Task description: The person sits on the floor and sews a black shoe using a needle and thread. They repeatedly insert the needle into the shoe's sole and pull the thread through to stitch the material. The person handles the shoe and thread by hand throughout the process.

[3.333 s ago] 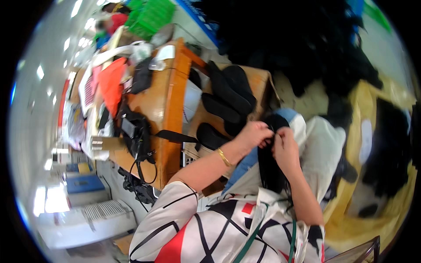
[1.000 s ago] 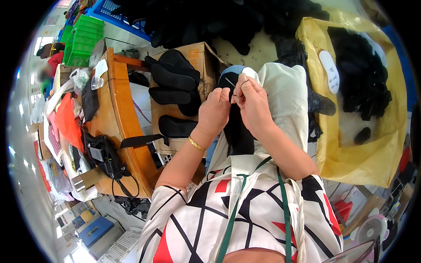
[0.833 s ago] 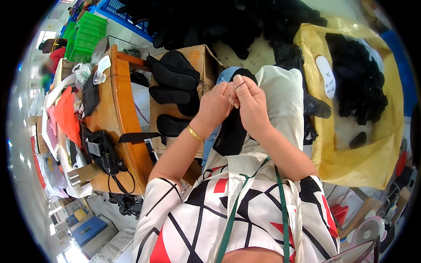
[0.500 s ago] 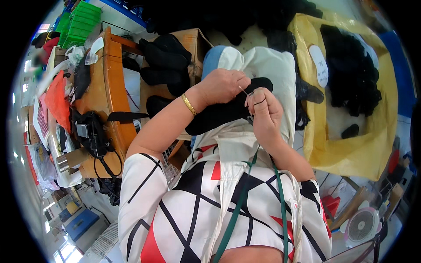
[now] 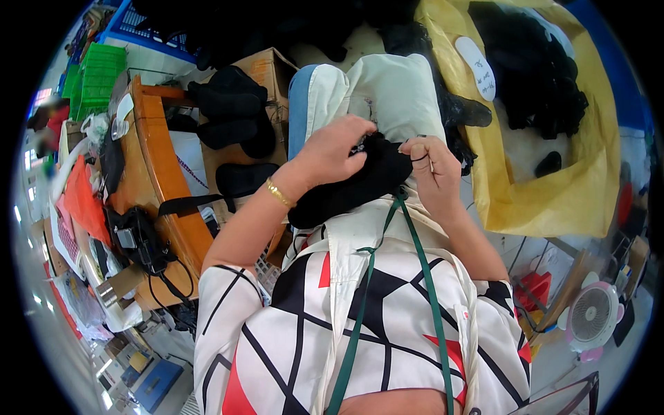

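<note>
A black, shoe-shaped fabric piece (image 5: 335,188) lies across my lap, on the pale apron. My left hand (image 5: 333,151), with a gold bracelet at its wrist, curls over the upper edge of the piece, thumb and fingers bent around it. Something small and glinting shows under its fingers, too small to name. At the right end, my right hand (image 5: 434,166) pinches the tip of the piece between thumb and forefinger; a dark band circles one finger. No needle or thread can be made out between the hands.
Several similar black pieces (image 5: 232,104) lie by a cardboard box (image 5: 268,69) at left, beside a wooden table (image 5: 162,187) with a black bag (image 5: 135,238). At right stands a yellow sack (image 5: 546,211) holding black items and a white insole shape (image 5: 476,68). A fan (image 5: 591,311) stands lower right.
My hands have moved apart from their close pinch, where a thin pale strand or tool showed between them. The left hand now bends over the black piece, and the right grips its tip.
</note>
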